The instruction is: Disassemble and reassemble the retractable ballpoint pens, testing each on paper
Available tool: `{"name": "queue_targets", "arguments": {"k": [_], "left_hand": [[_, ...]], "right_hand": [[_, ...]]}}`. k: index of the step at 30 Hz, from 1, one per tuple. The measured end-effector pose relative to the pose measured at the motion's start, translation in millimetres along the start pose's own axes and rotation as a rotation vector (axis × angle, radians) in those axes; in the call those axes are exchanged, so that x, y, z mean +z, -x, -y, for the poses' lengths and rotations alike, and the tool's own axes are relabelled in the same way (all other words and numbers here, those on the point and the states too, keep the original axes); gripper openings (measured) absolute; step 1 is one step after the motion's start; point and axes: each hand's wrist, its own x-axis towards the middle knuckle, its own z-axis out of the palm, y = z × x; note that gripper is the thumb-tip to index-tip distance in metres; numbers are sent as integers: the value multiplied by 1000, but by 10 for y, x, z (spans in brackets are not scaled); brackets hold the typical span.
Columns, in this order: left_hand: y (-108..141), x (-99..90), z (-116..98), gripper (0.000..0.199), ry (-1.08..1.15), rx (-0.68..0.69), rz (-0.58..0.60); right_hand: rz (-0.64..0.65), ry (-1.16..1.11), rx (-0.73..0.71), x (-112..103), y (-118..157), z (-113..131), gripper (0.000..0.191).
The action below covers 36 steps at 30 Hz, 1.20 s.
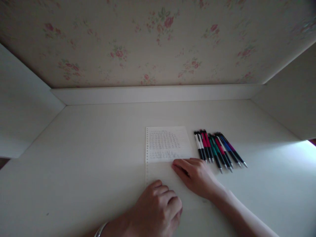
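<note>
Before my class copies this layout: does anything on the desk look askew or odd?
The pens lie at differing slants, tips out of line; a small dark speck stands out against the pale desk.

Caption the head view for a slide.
Left hand and right hand at a handwritten loose-leaf sheet, colorful pens lying beside it.

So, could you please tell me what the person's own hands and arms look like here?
Both the left hand and the right hand are ungloved, with no ring visible. A shiny, silvery band circles the left wrist; whether it is a bracelet or a watch strap is unclear. The right wrist and forearm are bare, and no sleeve shows on either arm.
</note>
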Motion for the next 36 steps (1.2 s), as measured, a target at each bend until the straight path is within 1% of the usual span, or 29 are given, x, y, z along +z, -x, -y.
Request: {"name": "queue_targets", "arguments": {"k": [11,16,19,22,24,26,28,31,33,36], "left_hand": [[2,2,-3,19,-9,-3,7],[4,22,6,20,-8,-8,6],[4,23,8,19,-9,-2,1],[5,20,10,18,-8,3,-2],[6,20,12,18,-3,1,-7],[9,23,16,19,3,0,-11],[12,27,19,20,2,1,-20],[11,24,20,19,8,3,-23],[6,15,15,19,19,0,-16],[-7,-6,2,19,33,-13,-2]], "right_hand": [[-26,11,0,-7,6,6,25],[-65,31,-33,15,8,8,25],[-158,66,-26,31,15,3,26],[-340,149,75,-8,14,-55,24],[-453,259,164,-77,6,-128,19],[-503,499,253,-159,-3,-209,21],[-465,634,362,-223,-7,-274,29],[-359,698,480,-258,2,-314,34],[-321,705,505,-250,10,-310,33],[-306,709,496,-230,9,-292,33]]}}
